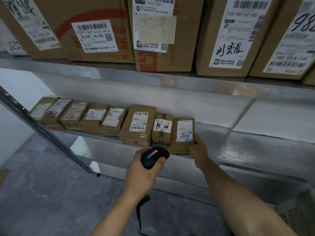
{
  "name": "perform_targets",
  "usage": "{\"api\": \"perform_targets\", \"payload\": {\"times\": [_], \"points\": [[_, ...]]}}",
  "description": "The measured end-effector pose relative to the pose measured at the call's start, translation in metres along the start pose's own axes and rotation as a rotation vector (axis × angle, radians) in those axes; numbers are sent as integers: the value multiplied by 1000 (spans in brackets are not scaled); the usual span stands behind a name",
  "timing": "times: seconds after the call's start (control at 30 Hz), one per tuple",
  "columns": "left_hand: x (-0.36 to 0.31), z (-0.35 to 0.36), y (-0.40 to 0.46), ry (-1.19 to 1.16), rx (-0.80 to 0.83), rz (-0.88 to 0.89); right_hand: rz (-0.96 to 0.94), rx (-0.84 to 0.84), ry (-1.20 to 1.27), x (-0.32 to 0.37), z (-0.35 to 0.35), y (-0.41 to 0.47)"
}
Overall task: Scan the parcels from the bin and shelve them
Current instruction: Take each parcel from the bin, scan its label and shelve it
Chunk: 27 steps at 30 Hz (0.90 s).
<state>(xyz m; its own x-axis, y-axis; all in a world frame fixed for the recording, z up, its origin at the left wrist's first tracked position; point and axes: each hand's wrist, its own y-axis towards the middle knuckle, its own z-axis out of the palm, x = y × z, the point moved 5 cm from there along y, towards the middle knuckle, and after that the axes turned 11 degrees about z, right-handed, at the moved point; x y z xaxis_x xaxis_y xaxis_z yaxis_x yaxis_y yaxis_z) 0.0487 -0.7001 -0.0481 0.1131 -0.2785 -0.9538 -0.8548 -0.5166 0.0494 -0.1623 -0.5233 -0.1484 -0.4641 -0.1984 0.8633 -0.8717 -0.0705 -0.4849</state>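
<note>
The right hand (198, 148) grips the lower right corner of a small brown parcel (182, 135), thumb on the labelled face and fingers curled behind, as the parcel sits on the metal shelf (255, 150) at the right end of a row of parcels (95, 119), touching or just beside its neighbour on the side away from the grip. The left hand (141, 172) is wrapped around a black handheld scanner (154, 156), whose nose points up toward the parcel, just below and left of the gripped corner. The parcel looks light and fairly stiff, a flat cardboard box one hand can manage; its paper skin should give decent friction, and a hold at an edge or corner, clear of the barcode, suits it best. The fingers behind the box are hidden, so how deep the hold goes is unclear. The scanner's cord runs out of frame below, the bin is not in view, and the label print is probably too small to read.
</note>
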Motion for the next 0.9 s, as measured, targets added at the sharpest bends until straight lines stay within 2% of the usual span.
{"api": "perform_targets", "payload": {"times": [0.13,0.2,0.37,0.6,0.7,0.9], "points": [[-3,7,0,-12,40,-3,2,-23,-51,-2,-18,1],[-5,16,1,-8,71,0,35,-14,2,-4,-32,-4],[-10,59,-6,-46,236,32,-2,-103,-75,-17,-85,-27],[-21,151,-31,-54,496,83,-10,-281,-87,-59,-186,-82],[-41,199,-48,-13,627,145,7,-368,-80,-77,-237,-105],[-90,297,-83,23,770,267,17,-521,0,-115,-342,-150]]}}
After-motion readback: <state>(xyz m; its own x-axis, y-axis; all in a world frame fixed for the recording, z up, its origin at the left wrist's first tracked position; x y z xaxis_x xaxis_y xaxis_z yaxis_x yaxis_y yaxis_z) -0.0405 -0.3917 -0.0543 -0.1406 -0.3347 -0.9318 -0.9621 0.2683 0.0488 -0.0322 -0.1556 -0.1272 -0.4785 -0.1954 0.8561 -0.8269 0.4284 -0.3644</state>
